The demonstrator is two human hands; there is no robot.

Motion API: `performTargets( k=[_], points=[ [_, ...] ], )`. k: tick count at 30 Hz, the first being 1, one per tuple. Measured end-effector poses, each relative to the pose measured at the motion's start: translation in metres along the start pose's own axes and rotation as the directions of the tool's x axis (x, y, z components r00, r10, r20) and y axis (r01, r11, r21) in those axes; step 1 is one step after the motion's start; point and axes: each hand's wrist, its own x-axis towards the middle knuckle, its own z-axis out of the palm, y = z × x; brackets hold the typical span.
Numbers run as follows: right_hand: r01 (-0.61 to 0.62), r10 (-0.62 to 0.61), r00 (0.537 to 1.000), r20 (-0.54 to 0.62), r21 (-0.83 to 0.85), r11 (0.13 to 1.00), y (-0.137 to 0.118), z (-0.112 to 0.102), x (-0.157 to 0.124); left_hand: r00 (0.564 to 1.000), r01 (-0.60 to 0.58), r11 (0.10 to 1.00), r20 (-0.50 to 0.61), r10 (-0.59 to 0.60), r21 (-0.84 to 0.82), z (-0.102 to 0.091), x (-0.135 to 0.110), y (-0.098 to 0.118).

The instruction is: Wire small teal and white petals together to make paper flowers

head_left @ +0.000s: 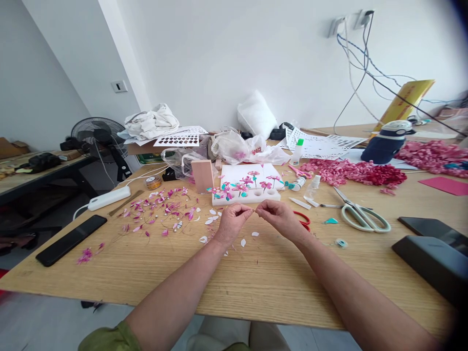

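Note:
My left hand (234, 222) and my right hand (277, 217) meet fingertip to fingertip above the front of the table. Both are closed in a pinch. Something tiny and thin seems to run between the fingertips, too small to name. Right behind them stands a white foam block (252, 197) with small pink and teal flowers (241, 187) stuck upright in it. White petal pieces (211, 220) lie around my left hand. Beside my right hand rests a red-handled tool (302, 220), partly hidden by the wrist.
Loose pink petals (164, 207) on thin wires spread to the left, near a black phone (71, 240) and a white power strip (108, 198). To the right lie large scissors (364, 217), a small spool (341, 243), a spray bottle (314, 187), pink fabric pieces (351, 173) and a dark blue bottle (383, 144).

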Motion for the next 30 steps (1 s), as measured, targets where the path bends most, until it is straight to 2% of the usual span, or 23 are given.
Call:
performTargets(
  k=[5, 10, 14, 20, 23, 25, 28, 30],
  points=[
    [0.069, -0.069, 0.997, 0.027, -0.022, 0.997, -0.001, -0.004, -0.002, 0.993, 0.113, 0.976, 0.052, -0.106, -0.184, -0.002, 0.001, -0.002],
    [0.272, -0.277, 0.960, -0.025, -0.120, 0.955, -0.002, -0.011, -0.001, 0.948, 0.294, 0.872, 0.237, -0.213, -0.391, -0.006, 0.002, -0.006],
    [0.385, -0.384, 0.923, 0.036, -0.118, 0.915, -0.002, -0.013, 0.000, 0.919, 0.364, 0.833, 0.308, -0.247, -0.417, -0.009, 0.002, -0.008],
    [0.385, -0.377, 0.922, 0.085, -0.120, 0.915, -0.003, -0.012, 0.000, 0.909, 0.382, 0.834, 0.326, -0.261, -0.398, -0.008, 0.003, -0.011],
    [0.339, -0.331, 0.941, 0.072, -0.172, 0.925, -0.004, -0.009, -0.001, 0.928, 0.331, 0.873, 0.292, -0.232, -0.359, -0.006, 0.002, -0.010],
    [0.219, -0.219, 0.975, 0.024, -0.196, 0.956, -0.005, -0.005, -0.001, 0.956, 0.246, 0.926, 0.228, -0.183, -0.287, -0.003, 0.001, -0.007],
    [0.001, -0.009, 0.999, -0.049, -0.155, 0.988, -0.006, 0.004, -0.001, 0.996, -0.003, 1.000, 0.090, 0.004, -0.007, 0.000, 0.000, -0.003],
    [-0.078, 0.073, 0.996, -0.055, -0.113, 0.990, -0.004, 0.009, 0.000, 0.981, -0.194, 0.956, 0.062, 0.185, 0.219, 0.000, 0.000, -0.001]
  ],
)
